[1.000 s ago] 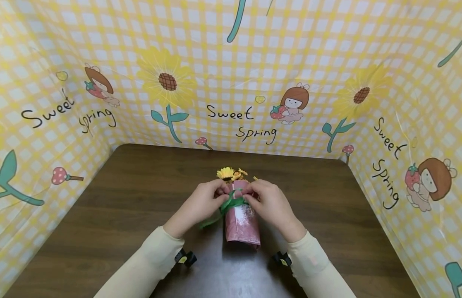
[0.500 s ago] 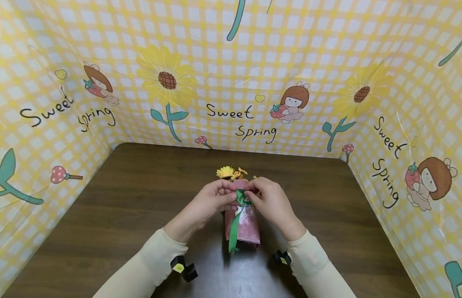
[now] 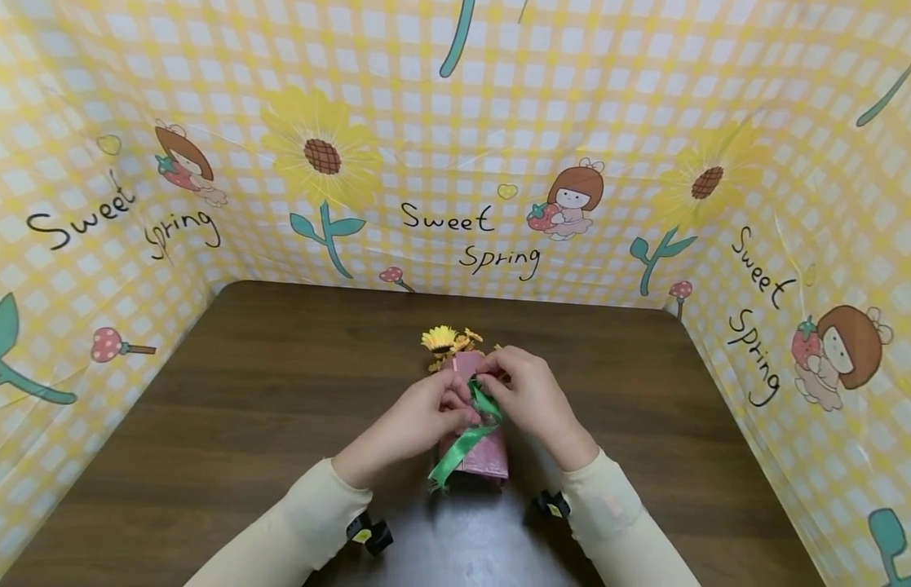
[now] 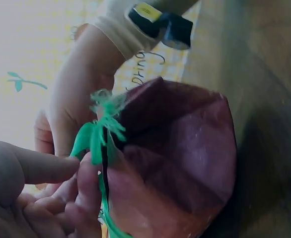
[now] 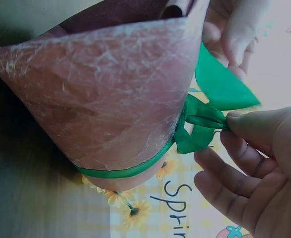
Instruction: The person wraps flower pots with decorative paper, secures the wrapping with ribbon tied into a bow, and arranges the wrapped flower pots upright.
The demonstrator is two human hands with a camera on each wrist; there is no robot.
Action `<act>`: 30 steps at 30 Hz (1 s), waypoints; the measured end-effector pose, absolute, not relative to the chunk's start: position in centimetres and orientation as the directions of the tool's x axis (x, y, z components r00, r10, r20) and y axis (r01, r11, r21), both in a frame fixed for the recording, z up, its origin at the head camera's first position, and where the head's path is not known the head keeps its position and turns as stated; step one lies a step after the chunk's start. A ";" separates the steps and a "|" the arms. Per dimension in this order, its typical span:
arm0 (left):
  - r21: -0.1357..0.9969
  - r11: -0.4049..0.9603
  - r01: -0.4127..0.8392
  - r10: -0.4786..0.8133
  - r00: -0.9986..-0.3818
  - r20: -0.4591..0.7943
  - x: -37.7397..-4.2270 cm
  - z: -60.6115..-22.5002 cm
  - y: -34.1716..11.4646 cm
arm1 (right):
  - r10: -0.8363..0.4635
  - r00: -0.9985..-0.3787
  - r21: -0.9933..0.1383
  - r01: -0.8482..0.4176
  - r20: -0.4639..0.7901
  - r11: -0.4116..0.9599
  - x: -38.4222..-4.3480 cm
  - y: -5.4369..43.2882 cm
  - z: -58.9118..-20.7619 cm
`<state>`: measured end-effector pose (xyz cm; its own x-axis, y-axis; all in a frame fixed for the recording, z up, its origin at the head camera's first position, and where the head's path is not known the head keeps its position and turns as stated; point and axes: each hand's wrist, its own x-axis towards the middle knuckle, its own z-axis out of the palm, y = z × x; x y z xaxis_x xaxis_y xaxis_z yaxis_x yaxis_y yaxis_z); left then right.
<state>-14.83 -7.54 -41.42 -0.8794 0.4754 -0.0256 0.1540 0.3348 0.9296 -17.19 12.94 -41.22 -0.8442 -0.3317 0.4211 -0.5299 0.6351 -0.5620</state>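
A small bouquet in shiny pink wrapping paper (image 3: 489,458) lies on the table, its yellow and orange flowers (image 3: 439,339) pointing away from me. Green ribbon (image 5: 120,172) circles the wrap near the flower end, gathering into loops at the upper side. My right hand (image 3: 539,395) pinches a ribbon loop between thumb and index finger, other fingers bent loosely. Bent fingers of my left hand (image 3: 426,412) are right at the knot, the thumb (image 4: 56,171) close to the ribbon; I cannot tell whether they pinch it. One ribbon tail (image 3: 455,458) hangs across the wrap toward me.
The dark wood table (image 3: 301,359) surrounds the bouquet. Yellow checked cloth (image 3: 440,122) with printed flowers and lettering walls off the back and both sides. A black wrist device (image 3: 369,534) sits at the left cuff, another (image 3: 552,504) at the right.
The left hand has moved down and slightly apart from the right. A green ribbon tail, first at the left, has swung over the wrap's front and now slants toward the lower left.
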 end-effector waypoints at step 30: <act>0.792 0.545 0.274 0.461 -0.888 -0.010 -19.0 -40.3 -8.2 | -0.325 -0.856 -0.575 -0.512 0.402 0.638 -17.4 12.9 -41.3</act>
